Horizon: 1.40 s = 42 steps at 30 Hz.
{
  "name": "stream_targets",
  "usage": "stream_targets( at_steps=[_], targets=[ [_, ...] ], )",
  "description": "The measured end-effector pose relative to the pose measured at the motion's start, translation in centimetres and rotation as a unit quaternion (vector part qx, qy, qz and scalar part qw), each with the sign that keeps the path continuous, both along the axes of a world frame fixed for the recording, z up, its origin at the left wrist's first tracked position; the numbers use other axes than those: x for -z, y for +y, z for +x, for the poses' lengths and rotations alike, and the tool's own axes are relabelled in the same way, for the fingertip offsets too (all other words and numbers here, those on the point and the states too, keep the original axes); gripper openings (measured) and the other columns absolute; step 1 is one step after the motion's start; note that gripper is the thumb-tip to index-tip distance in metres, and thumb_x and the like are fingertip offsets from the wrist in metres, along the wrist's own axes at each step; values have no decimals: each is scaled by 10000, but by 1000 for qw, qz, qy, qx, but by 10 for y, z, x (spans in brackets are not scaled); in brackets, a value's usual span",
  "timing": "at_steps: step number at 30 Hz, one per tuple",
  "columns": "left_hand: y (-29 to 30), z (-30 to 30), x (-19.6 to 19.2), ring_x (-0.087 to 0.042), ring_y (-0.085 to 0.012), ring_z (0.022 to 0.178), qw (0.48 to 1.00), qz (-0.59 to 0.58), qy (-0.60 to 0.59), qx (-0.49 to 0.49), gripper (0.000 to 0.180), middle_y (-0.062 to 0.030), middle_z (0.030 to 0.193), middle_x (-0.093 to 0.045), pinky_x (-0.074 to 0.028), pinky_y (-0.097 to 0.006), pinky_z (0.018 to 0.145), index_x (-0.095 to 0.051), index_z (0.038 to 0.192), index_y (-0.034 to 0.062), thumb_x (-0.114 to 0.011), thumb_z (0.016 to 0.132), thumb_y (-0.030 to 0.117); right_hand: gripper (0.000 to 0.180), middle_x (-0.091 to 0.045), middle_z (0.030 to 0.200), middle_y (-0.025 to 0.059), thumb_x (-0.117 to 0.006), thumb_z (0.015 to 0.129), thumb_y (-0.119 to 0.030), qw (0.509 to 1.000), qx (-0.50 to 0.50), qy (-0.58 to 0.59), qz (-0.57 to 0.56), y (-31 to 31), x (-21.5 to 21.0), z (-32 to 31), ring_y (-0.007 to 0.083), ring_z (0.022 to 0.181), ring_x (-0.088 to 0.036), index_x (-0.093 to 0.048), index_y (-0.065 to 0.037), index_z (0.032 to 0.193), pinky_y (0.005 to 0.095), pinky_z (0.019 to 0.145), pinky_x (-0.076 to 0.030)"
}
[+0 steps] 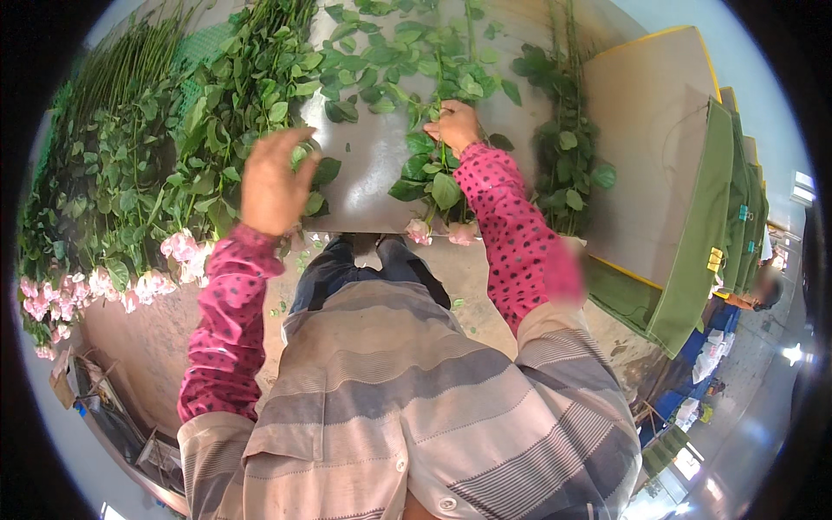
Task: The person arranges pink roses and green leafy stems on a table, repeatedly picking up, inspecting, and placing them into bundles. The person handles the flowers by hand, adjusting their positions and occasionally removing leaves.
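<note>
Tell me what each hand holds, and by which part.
The right hand appears to grip at least one leafy pink rose by its stem, among the leaves. The left hand is open, visibly holding nothing.

glossy tabletop (pixel 362 192), smooth leaves (pixel 445 191), cloth shirt (pixel 390 364)

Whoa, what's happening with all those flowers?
A person in spotted pink sleeves stands at a table with pink roses on it. Their right hand is at the leafy stems of some roses in front of them, fingers curled, with two pink blooms at the table's near edge. Their left hand is open, beside a big pile of roses on the left. More leafy stems lie to the right, near a gray board.
</note>
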<state>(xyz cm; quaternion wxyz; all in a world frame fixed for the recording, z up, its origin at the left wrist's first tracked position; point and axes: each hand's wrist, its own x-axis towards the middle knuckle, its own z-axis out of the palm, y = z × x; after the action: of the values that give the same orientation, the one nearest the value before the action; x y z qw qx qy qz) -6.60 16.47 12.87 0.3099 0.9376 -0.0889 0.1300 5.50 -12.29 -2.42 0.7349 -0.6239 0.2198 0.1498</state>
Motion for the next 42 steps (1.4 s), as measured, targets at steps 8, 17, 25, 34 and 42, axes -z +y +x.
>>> stream_targets(
  at_steps=[8,17,25,34,42],
  targets=[
    [-43,-37,46,-609,-334,991,972,-100,202,65,316,-185,1063,-628,-484,-387,862,-602,1131,21,-655,824,72,269,-668,998,209,-583,845,-187,868,-161,-99,-459,0,-25,5,407,944,-623,-673,-34,1047,457,837,-490],
    [-34,-55,70,-649,-305,902,950,-192,244,24,284,-175,1014,-653,-509,-370,799,-607,1116,15,-650,849,104,272,-688,938,183,-648,841,-228,890,-101,-173,-410,-28,-47,5,354,890,-651,-681,-29,1023,413,782,-501],
    [-44,-66,85,-660,-290,879,932,-196,303,32,298,-164,982,-671,-517,-360,778,-610,1135,30,-636,864,152,403,-673,932,203,-702,807,-345,773,-205,-169,-576,12,-80,-35,396,867,-638,-606,-35,1046,470,741,-501],
    [-50,-69,85,-660,-296,834,928,-183,320,45,301,-157,974,-676,-519,-371,754,-615,1138,52,-627,860,164,260,-668,929,209,-675,803,-240,774,-212,-100,-588,2,-43,-23,411,896,-634,-637,-106,1023,502,785,-500],
    [-54,-76,84,-662,-292,837,925,-146,347,53,306,-160,972,-680,-520,-372,759,-615,1143,54,-624,858,166,251,-669,925,209,-669,812,-221,778,-214,-108,-581,0,-41,-23,408,891,-640,-623,-80,1015,492,773,-510]
  ],
)
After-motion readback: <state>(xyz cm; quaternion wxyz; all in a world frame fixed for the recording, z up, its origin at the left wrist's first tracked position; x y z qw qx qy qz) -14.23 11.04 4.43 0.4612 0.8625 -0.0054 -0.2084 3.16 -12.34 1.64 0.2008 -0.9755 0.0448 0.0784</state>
